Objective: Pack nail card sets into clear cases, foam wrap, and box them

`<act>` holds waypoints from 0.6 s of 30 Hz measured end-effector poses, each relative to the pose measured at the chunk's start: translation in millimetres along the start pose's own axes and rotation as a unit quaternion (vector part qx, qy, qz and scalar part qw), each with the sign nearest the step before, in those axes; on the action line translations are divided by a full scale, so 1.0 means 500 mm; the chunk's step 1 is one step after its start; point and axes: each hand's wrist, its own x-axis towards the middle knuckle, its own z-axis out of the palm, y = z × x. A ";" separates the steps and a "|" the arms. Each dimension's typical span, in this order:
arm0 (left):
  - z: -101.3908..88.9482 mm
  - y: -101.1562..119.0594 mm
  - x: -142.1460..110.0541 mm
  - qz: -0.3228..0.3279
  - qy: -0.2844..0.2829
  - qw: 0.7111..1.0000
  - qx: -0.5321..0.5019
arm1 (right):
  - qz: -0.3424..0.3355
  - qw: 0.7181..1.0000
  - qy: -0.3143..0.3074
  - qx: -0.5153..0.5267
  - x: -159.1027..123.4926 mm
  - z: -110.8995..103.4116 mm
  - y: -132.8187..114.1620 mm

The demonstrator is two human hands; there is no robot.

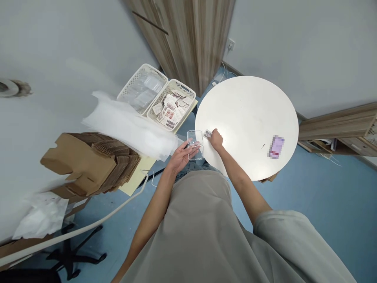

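1. Head view: the person's left hand (pixel 178 160) held a clear plastic case (pixel 194 136) in front of the waist, at the near left edge of a round white table (pixel 250 110).
2. The case stood open, its two halves spread one above the other; the left fingers were partly spread and bent around its middle, seen through the plastic.
3. The right hand (pixel 217 140), over the table's left side, had its fingers curled nearly closed, gripping a small white card (pixel 207 134) with dark round shapes on it.
4. That card was just beside the case; whether they touched could not be told.
5. Toward the table's right side lay a pixelated purple object (pixel 276 147).
6. To the left stood two white plastic baskets: the right basket (pixel 159 123) held many similar cards, the left basket (pixel 144 70) clear plastic packaging.
7. Nearer lay white translucent sheeting (pixel 132 127), then stacked brown cardboard (pixel 88 169).
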 end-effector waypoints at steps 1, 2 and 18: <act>0.003 -0.007 0.006 -0.002 -0.001 1.000 0.001 | -0.001 1.000 0.000 0.018 -0.008 -0.005 0.009; 0.006 -0.014 0.013 -0.006 -0.004 1.000 0.003 | -0.004 0.999 0.002 0.035 -0.018 -0.010 0.020; 0.195 -0.133 0.141 -0.153 -0.179 0.967 0.100 | 0.007 0.847 0.348 0.402 -0.313 -0.269 0.289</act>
